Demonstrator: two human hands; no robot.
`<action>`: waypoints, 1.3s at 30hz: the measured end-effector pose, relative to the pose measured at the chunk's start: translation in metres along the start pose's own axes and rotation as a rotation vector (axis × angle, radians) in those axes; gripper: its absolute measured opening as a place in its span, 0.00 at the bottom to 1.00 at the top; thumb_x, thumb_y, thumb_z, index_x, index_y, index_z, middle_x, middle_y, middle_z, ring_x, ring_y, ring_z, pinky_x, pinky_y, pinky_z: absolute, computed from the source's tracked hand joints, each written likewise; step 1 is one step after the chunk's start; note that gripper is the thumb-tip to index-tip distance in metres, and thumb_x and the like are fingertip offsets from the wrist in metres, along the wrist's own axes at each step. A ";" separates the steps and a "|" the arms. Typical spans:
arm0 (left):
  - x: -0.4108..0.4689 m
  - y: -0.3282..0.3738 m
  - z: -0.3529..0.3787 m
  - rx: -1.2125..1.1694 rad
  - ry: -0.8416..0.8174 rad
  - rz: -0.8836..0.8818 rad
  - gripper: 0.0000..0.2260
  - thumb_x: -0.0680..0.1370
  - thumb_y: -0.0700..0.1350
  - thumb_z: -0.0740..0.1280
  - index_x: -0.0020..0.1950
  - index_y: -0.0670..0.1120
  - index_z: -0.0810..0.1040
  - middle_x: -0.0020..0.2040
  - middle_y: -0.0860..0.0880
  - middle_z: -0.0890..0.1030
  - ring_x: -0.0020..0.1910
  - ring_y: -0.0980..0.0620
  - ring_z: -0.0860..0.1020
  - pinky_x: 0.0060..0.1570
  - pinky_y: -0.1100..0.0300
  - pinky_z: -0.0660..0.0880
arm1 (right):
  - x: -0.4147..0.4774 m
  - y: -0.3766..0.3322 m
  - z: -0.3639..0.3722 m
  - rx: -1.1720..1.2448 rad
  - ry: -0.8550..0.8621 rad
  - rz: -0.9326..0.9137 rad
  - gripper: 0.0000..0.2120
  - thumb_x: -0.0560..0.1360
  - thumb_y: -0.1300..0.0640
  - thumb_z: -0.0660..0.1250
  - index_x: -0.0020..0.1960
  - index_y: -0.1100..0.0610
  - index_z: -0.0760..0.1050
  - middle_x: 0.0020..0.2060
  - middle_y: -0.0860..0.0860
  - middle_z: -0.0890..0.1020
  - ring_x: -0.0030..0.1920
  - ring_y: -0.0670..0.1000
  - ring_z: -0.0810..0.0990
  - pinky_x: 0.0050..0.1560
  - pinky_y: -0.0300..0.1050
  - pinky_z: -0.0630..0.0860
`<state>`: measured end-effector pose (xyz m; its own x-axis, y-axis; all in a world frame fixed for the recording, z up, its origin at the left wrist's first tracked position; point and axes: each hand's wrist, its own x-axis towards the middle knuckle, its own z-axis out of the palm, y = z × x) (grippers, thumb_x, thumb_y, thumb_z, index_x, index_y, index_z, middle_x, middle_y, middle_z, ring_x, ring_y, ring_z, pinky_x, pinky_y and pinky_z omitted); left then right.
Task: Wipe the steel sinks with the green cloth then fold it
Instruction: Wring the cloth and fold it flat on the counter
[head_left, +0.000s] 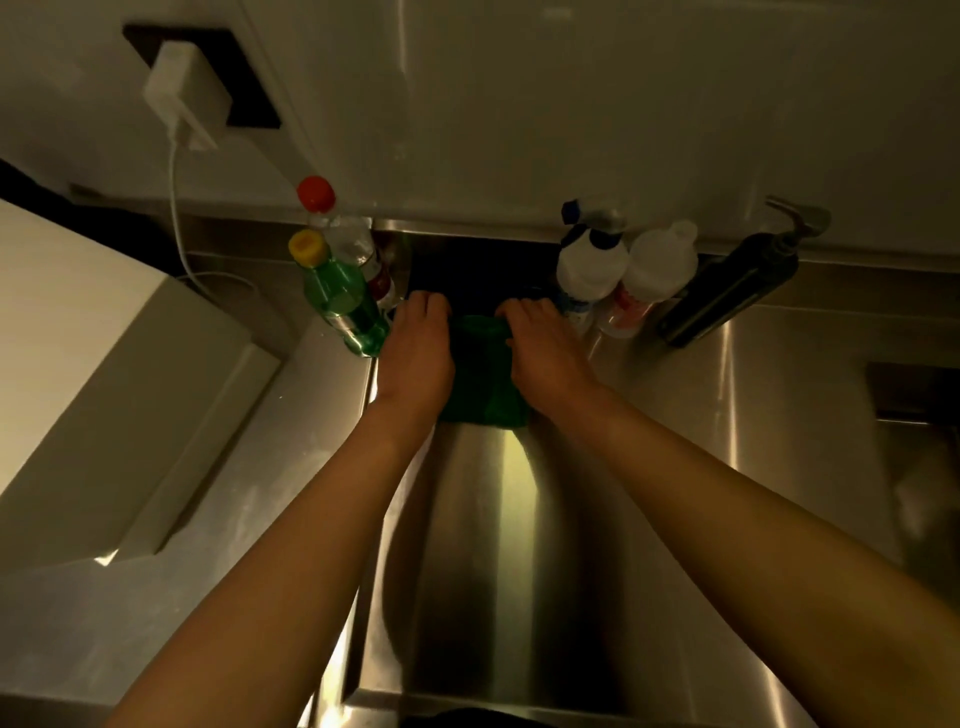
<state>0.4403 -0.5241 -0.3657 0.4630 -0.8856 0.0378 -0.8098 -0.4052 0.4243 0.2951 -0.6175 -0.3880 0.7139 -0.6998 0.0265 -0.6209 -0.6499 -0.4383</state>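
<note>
**Both hands on the green cloth at the far end of the sink**

Head view: I look straight down two bare forearms into the steel sink (483, 519). The green cloth (483, 374) sits at the far end of the basin, bunched between the hands, its near edge hanging against the shiny steel.

The left hand (418, 353) holds the cloth's left side, close to the sink's far-left corner. Its fingers bend down over the cloth's far edge and the tips are hidden. The right hand (545, 353) holds the right side the same way, fingers curled over and the thumb lying against the fabric. Both hands grip it.

On the steel counter (753, 395), at the sink's far-left corner, stands a green bottle (340, 299) with a yellow cap, just beside the left hand. A clear bottle (337, 228) with a red cap stands behind it.

At the far-right corner stand a white spray bottle (587, 267) and a white bottle (657, 270), touching each other. A dark pump dispenser (732, 286) stands to their right.

Near the counter's right edge I make out a second dark basin (914, 395), too dim to read.

On the wall, a white charger (187, 93) sits in a black socket.
</note>
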 end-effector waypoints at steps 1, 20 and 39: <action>0.009 0.000 0.000 -0.006 0.007 -0.009 0.10 0.81 0.34 0.61 0.62 0.38 0.75 0.60 0.37 0.75 0.57 0.39 0.75 0.49 0.53 0.69 | 0.009 -0.001 -0.001 0.019 0.006 0.013 0.18 0.71 0.70 0.65 0.59 0.58 0.73 0.52 0.55 0.78 0.53 0.55 0.73 0.50 0.52 0.72; 0.025 -0.030 0.056 0.054 -0.158 0.087 0.27 0.84 0.40 0.62 0.83 0.42 0.60 0.83 0.40 0.58 0.82 0.39 0.56 0.81 0.46 0.56 | 0.021 -0.005 0.044 -0.078 -0.028 0.053 0.32 0.75 0.63 0.65 0.79 0.58 0.62 0.79 0.58 0.60 0.79 0.60 0.57 0.77 0.60 0.57; -0.021 -0.006 0.028 -0.188 -0.041 0.061 0.23 0.81 0.43 0.67 0.77 0.42 0.72 0.76 0.40 0.71 0.76 0.40 0.68 0.75 0.43 0.67 | -0.038 0.008 -0.004 0.287 0.010 0.073 0.28 0.81 0.55 0.62 0.79 0.56 0.61 0.79 0.54 0.60 0.79 0.52 0.58 0.78 0.46 0.57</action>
<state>0.4253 -0.5096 -0.3943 0.3969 -0.9173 0.0333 -0.7524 -0.3044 0.5842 0.2622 -0.5972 -0.3888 0.6665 -0.7455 -0.0061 -0.5522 -0.4882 -0.6758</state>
